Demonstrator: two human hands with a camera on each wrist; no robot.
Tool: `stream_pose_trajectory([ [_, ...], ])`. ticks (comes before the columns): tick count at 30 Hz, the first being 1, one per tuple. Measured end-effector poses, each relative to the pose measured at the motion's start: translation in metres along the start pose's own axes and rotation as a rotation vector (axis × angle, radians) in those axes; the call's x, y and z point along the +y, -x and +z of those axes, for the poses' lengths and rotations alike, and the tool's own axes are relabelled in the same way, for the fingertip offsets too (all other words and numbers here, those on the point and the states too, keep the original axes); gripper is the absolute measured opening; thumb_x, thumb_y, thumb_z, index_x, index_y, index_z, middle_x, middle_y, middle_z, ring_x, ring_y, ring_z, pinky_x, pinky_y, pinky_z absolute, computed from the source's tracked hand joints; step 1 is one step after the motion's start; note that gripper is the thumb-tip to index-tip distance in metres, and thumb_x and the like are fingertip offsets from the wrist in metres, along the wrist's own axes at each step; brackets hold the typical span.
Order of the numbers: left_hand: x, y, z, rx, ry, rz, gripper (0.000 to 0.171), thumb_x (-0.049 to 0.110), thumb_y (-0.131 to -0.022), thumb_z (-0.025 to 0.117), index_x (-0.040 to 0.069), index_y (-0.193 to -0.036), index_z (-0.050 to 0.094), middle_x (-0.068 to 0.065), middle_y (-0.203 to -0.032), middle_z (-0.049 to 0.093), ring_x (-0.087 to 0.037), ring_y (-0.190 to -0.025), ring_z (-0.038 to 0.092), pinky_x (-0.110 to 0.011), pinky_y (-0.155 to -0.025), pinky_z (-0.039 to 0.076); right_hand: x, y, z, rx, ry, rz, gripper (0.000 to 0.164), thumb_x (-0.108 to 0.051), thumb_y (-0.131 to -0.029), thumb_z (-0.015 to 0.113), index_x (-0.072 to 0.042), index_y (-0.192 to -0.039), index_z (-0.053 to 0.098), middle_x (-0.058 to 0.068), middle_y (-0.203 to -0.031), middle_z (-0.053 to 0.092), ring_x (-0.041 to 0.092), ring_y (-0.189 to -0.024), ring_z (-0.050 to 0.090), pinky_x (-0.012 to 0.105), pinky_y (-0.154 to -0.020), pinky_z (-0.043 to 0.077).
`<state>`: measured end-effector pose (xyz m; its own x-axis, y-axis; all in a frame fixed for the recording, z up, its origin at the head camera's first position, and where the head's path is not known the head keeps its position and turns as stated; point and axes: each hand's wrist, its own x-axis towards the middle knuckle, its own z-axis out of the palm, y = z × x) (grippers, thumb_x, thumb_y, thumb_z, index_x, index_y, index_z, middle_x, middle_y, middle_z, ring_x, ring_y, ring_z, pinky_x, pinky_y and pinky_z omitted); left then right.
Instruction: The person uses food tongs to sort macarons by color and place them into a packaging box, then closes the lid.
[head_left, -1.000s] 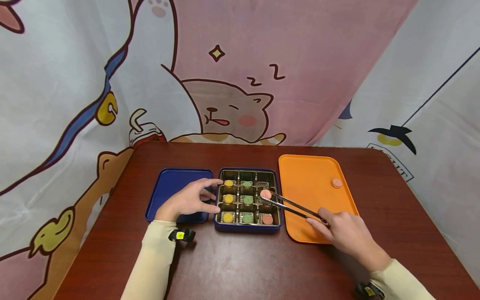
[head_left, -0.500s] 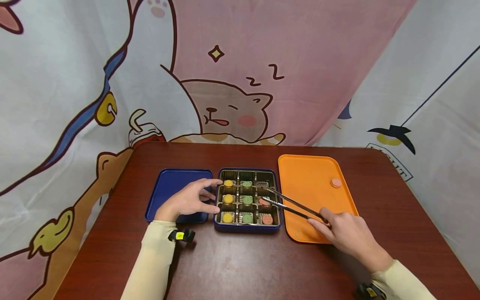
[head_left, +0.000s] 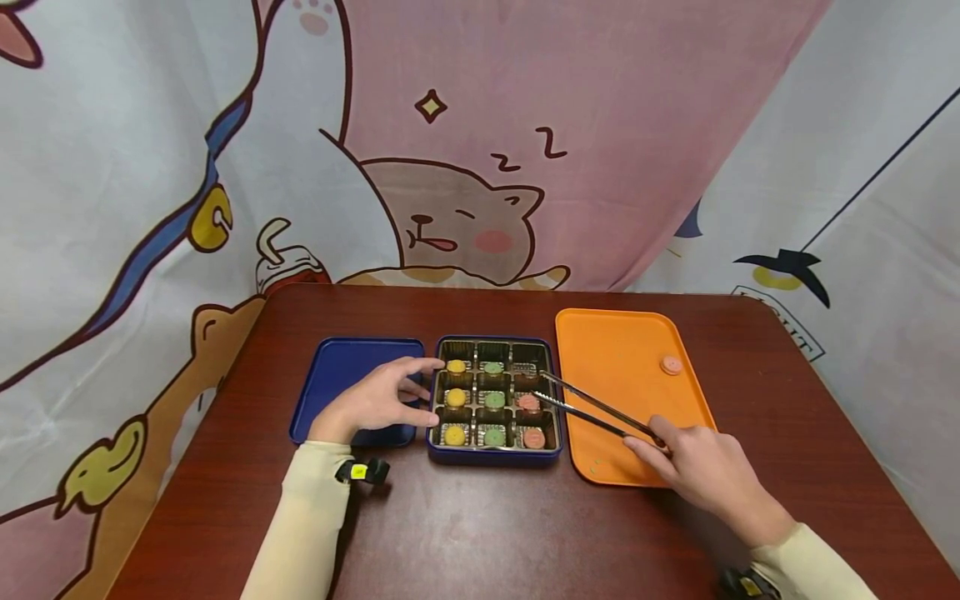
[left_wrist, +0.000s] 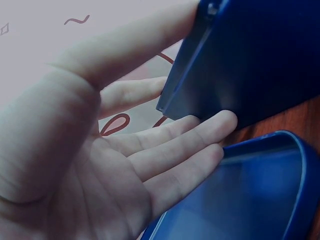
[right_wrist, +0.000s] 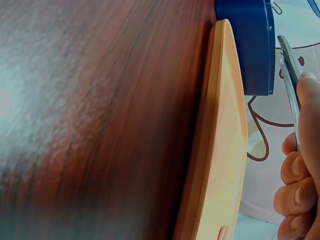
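A dark blue box with a gold divided insert stands mid-table. It holds yellow macarons in the left column, green macarons in the middle and pink macarons in the right column. My left hand touches the box's left side with thumb and index finger, the other fingers extended, as the left wrist view shows. Metal tongs are gripped by my right hand. Their tips are parted over the right column, near the pink macaron in its middle compartment, with nothing between them.
An orange tray lies right of the box, with one pink macaron on it. The dark blue lid lies left of the box, partly under my left hand. Behind the table hangs a printed curtain.
The pink macaron held in the tongs has gone down into the right column's middle compartment and been let go. The tongs have opened and moved slightly right. My left hand stays put.
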<state>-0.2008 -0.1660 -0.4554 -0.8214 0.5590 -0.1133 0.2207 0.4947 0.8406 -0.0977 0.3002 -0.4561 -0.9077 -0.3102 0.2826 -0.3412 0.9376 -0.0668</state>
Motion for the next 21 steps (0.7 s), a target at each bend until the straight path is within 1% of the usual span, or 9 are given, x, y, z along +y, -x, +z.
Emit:
stream_pose_trajectory([
  [11, 0.001, 0.001, 0.000, -0.003, -0.002, 0.003, 0.086, 0.029, -0.087, 0.089, 0.018, -0.160, 0.045, -0.015, -0.160, 0.043, -0.028, -0.121, 0.068, -0.052, -0.104, 0.055, 0.016, 0.009, -0.004, 0.008, -0.013, 0.056, 0.043, -0.045, -0.095, 0.077, -0.022, -0.078, 0.046, -0.009, -0.055, 0.026, 0.009, -0.043, 0.027, 0.026, -0.042, 0.022],
  [21, -0.001, -0.001, -0.001, -0.008, -0.010, 0.014, 0.087, 0.032, -0.087, 0.089, 0.016, -0.160, 0.045, -0.015, -0.160, 0.043, -0.027, -0.120, 0.068, -0.051, -0.104, 0.055, 0.035, 0.016, -0.004, -0.008, -0.014, 0.138, 0.039, -0.047, -0.097, 0.075, -0.018, -0.083, 0.052, -0.006, -0.054, 0.028, 0.012, -0.046, 0.031, 0.029, -0.042, 0.025],
])
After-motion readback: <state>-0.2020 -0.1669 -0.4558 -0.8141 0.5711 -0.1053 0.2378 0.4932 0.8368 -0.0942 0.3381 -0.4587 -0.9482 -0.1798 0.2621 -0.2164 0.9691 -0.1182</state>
